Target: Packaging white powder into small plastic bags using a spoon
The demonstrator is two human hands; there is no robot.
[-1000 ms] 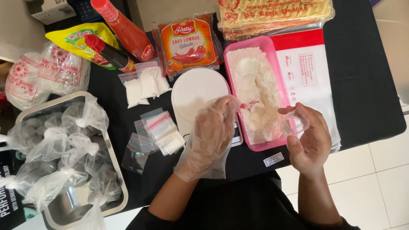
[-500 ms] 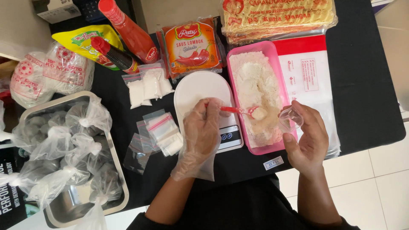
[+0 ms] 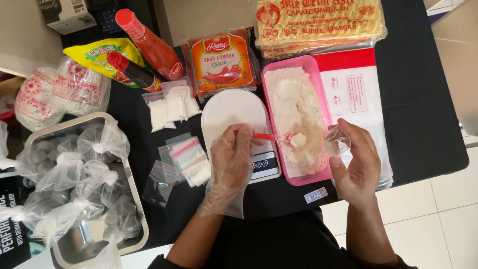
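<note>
Head view, looking straight down. Left hand (image 3: pixel 230 167) in loose clear plastic glove, fingers curled together, pinching handle of red spoon (image 3: pixel 275 137) over white kitchen scale (image 3: pixel 239 119). Spoon bowl carrying a lump of white powder, out past the left fingertips, above the pink tray (image 3: pixel 318 175) of white flour-like powder. Right hand (image 3: pixel 354 165) bare, thumb and fingers pinching a small clear plastic bag (image 3: pixel 337 141) – bag mouth just beside the spoon tip, not touching as far as can be told. Small zip bags (image 3: pixel 186 157) – some filled with white powder – lying just left of the gloved fingers on the black tabletop (image 3: pixel 423 109). More filled sachets (image 3: pixel 172 104) beyond those, near a red sauce bottle (image 3: pixel 149 45) and an orange chilli sauce pack (image 3: pixel 221 62). Noodle block pack (image 3: pixel 318 22) far beyond the right fingers, past the tray. Metal tray (image 3: pixel 134 199) holding knotted clear bags, well left of both hands.
</note>
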